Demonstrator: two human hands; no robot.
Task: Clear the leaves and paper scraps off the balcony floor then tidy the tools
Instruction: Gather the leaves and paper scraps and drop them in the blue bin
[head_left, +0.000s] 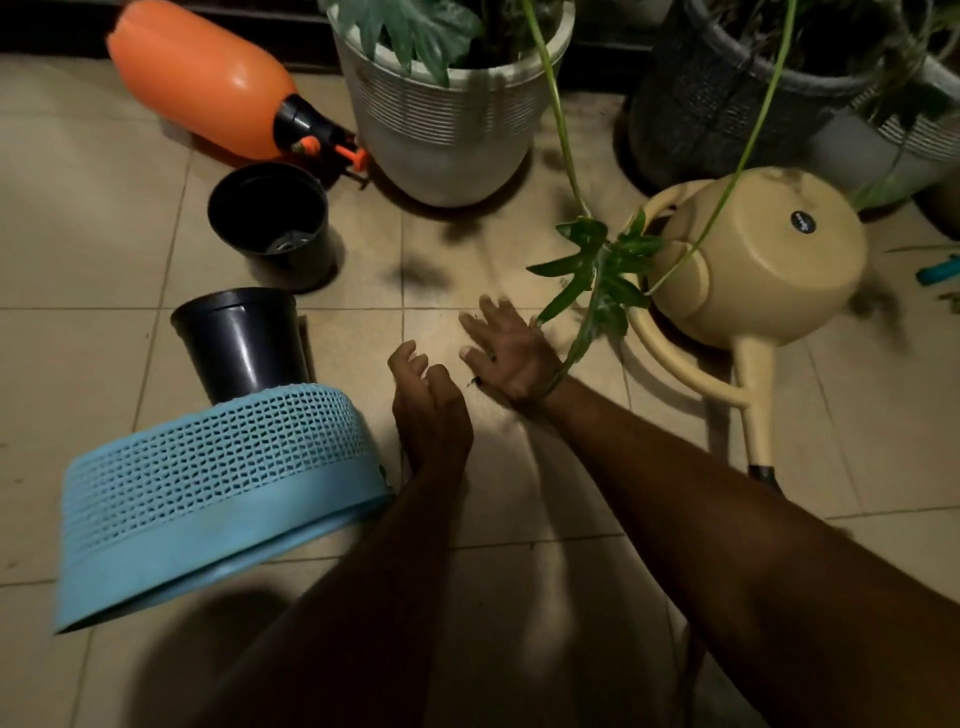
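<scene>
Both my hands hover low over the tiled balcony floor (519, 493) at the centre. My right hand (506, 351) is spread flat, palm down, fingers straight. Beside it my left hand (428, 400) stands on edge with loosely curved fingers and holds nothing. A blue mesh basket (208, 499) lies tipped on its side to the left, with a black plastic pot (244, 343) lying against it. A beige watering can (763, 265) lies on its side to the right. An orange pressure sprayer (208, 78) lies at the back left. A green leaf (597, 270) on a long stalk hangs over my right wrist.
A second black pot (275, 223) stands upright behind the first. A white planter (447, 104) and a dark woven planter (727, 98) line the back. A teal tool (937, 270) shows at the right edge. Dark smudges mark the tiles ahead of my hands.
</scene>
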